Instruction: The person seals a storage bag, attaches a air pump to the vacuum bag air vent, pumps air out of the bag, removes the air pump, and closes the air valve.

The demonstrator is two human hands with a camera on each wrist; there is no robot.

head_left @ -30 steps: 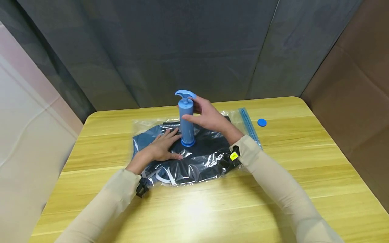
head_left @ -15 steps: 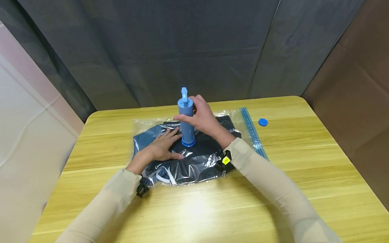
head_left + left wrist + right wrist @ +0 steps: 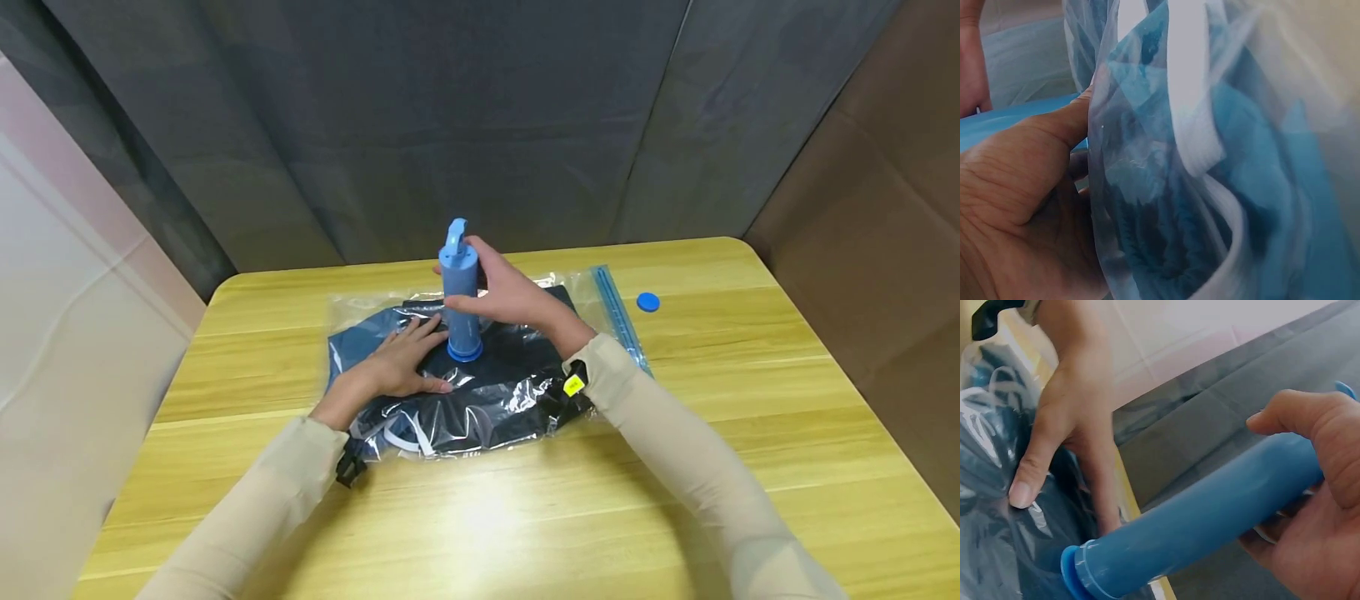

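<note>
Long beige sleeves (image 3: 675,450) to the wrists, bare hands, black wrist straps (image 3: 349,468)

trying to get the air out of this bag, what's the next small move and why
Probably shift the right hand up from the pump barrel to its handle and pull: the pump stands upright on the vacuum bag, the left hand presses flat beside its base, and the handle sits low.

Bright, even light from overhead; a soft glare patch sits on the surface (image 3: 480,508) near the viewer. Head view sharp. Left wrist view hazy, close plastic bag (image 3: 1210,156) out of focus.
</note>
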